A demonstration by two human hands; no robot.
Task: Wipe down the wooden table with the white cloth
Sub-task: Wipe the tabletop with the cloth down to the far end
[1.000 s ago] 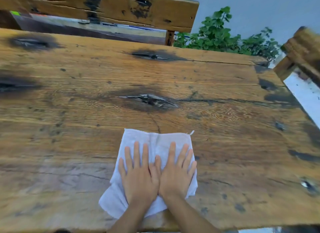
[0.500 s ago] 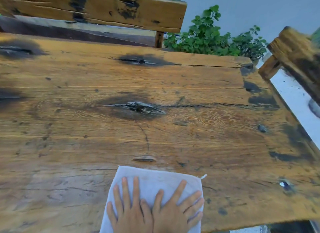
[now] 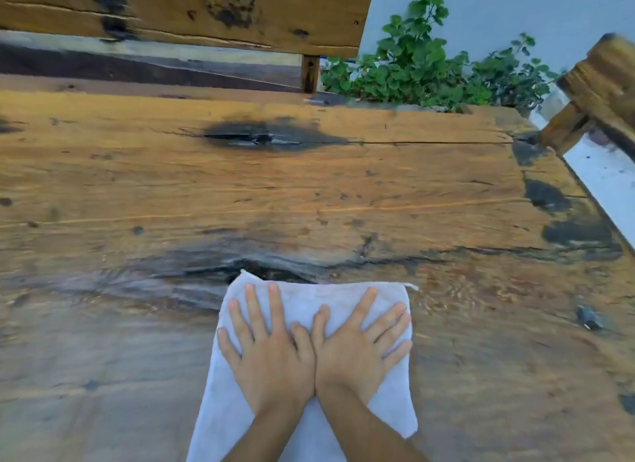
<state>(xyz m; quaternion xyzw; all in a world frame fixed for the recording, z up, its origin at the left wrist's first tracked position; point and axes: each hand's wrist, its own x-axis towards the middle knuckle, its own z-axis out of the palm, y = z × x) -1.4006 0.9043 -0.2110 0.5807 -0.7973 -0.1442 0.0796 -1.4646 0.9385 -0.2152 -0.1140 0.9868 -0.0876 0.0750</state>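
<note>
Both hands lie flat on the white cloth [image 3: 311, 362], palms down and fingers straight. The left hand [image 3: 266, 353] has its fingers slightly fanned and pointing away from the person; the right hand [image 3: 355, 348] has its fingers spread wider and angled off to the right. The two thumbs touch along the middle of the cloth, and the wrists cross close together at the near side. Neither hand curls round or pinches the fabric; they only press down on it.

The cloth lies spread under the hands on the wooden bench [image 3: 343, 193]. It reaches a little beyond the fingertips on the far side, runs out past the left hand's little finger on the left, and just past the right hand's fingertips on the right, where a small thread sticks out at the far corner. Toward the person it passes under both forearms to the lower edge of the view.

Just beyond the fingertips, touching the cloth's far edge, is a dark cracked knot [image 3: 268, 272] in the wood. Farther off is a second dark knot [image 3: 264, 138]. Well beyond the hands stands a wooden backrest plank [image 3: 192, 11], and to its right a green leafy plant [image 3: 422, 69].
</note>
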